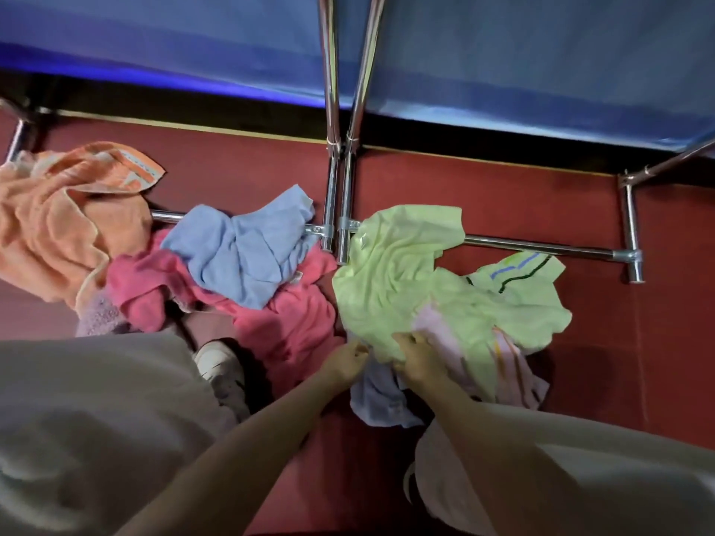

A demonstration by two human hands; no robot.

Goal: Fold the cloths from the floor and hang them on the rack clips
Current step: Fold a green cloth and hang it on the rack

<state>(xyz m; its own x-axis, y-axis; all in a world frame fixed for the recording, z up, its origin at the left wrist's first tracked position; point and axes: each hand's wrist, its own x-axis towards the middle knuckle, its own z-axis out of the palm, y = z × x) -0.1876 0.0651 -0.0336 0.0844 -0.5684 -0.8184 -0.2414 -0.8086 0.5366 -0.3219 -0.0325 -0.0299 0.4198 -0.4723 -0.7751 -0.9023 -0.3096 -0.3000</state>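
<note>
From the head view, the person bends over a heap of cloths on the red floor (503, 179), and this looks like the very start of one cloth's turn: picking it up. Both hands meet at the near edge of the lime-green cloth (402, 280), right of centre. The left hand (346, 361) has its fingers curled, pinching the hem; the right hand (412, 357) is curled over the same edge just beside it. A pale pink cloth (464, 342) lies partly under the green one. Further left sit a blue cloth (240, 249) on a deep pink cloth (294, 323), and an orange towel (58, 218) at the left edge. The rack (541, 245) shows only its chrome base bars and uprights; no clips are in sight. Next, I'd judge, the green cloth must be lifted free and its corners found for folding.
</note>
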